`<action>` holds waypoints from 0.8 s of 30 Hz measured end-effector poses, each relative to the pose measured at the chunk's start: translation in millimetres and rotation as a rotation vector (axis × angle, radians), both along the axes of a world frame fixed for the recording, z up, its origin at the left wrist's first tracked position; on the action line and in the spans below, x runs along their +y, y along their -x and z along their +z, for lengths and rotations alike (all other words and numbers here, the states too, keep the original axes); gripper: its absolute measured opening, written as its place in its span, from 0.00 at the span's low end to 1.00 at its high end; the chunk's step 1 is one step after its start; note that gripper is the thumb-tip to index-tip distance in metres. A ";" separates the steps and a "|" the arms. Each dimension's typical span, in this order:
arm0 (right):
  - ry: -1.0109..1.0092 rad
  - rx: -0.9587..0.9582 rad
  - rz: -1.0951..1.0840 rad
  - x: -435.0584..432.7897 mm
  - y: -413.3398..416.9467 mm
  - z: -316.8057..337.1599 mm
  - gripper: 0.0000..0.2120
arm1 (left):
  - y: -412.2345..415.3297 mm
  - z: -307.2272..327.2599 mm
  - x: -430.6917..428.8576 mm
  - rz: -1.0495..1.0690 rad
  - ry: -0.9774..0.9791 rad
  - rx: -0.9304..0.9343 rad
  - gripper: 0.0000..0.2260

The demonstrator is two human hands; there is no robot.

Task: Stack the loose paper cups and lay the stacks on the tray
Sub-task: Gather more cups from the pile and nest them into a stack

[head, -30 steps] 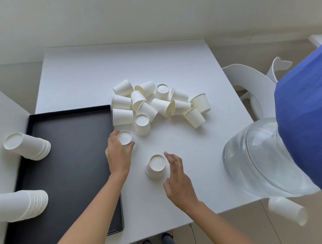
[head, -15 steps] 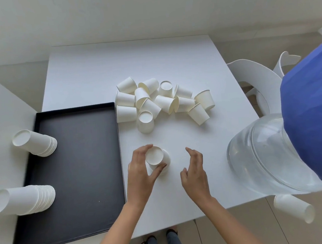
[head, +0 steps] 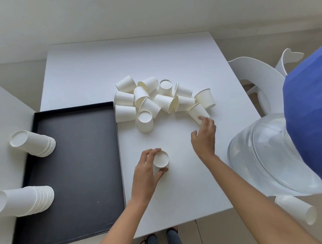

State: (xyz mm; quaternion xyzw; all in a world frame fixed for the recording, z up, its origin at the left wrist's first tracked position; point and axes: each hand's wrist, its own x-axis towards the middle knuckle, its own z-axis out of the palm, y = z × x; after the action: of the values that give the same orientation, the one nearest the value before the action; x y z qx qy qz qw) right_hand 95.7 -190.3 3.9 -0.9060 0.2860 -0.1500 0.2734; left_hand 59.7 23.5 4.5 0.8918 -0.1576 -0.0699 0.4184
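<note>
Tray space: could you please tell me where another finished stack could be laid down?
The tray is bare between the two stacks and its right rim. The table is crowded only around the loose cups.

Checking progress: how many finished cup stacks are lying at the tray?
2. One stack lies across the tray's far left edge; the other stack lies across its near left edge. Both overhang the rim.

No text, label, brand or number can be read anywhere. The paper cups (head: 162, 100) are plain white. The black tray (head: 78, 163) bears no marking.
</note>
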 end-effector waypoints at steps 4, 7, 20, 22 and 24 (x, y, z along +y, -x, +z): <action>-0.008 0.110 -0.061 -27.0 -35.6 -8.1 0.28 | -1.0 1.2 -0.5 0.002 -0.010 0.022 0.25; -0.014 0.209 -0.048 -40.3 -51.2 -16.9 0.31 | -1.0 1.4 -0.3 0.004 0.001 0.030 0.25; -0.260 0.004 -0.119 -11.5 -7.8 -9.1 0.23 | 2.2 -4.8 0.3 0.028 0.028 0.033 0.27; -0.261 -0.057 -0.007 8.0 11.1 5.2 0.22 | 4.2 -5.7 -0.8 0.045 0.046 0.034 0.28; -0.230 -0.121 0.131 27.9 30.6 21.6 0.22 | 5.3 -6.9 -0.1 0.060 0.080 0.062 0.32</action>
State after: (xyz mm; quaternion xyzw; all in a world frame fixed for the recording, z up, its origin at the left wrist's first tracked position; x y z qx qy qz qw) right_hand 65.0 -162.4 25.5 -0.8747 0.2244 -0.1525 0.4015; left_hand 54.3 23.4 -2.4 0.8761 -0.1206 -0.0787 0.4601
